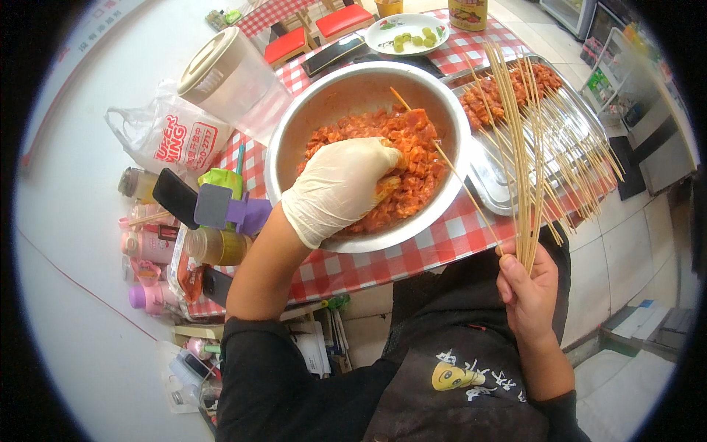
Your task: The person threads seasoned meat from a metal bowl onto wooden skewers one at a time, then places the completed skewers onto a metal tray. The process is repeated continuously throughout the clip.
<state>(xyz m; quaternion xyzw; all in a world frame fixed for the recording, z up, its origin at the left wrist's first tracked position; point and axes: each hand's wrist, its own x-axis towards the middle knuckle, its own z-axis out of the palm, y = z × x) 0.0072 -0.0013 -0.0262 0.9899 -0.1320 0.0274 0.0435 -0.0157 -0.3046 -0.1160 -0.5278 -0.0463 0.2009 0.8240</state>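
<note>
My left hand (348,177) wears a pale disposable glove and reaches into a large steel bowl (364,243) of red marinated meat chunks (353,124). Its fingers are curled into the meat and stained by it; whether they grip a piece is hidden. My bare right hand (525,282) grips a bundle of thin bamboo skewers (513,149) by their lower ends. From the same hand, one separate skewer (469,193) slants left over the bowl's rim. Meat (421,126) sits on that skewer near its far end, with the tip poking out past it.
Right of the bowl, a metal tray (491,190) holds several loaded meat skewers (511,91). Behind stand a plate of green fruit (406,33) and a phone (334,55). A lidded plastic container (232,77), a plastic bag (177,130), jars and a phone holder (221,207) crowd the left.
</note>
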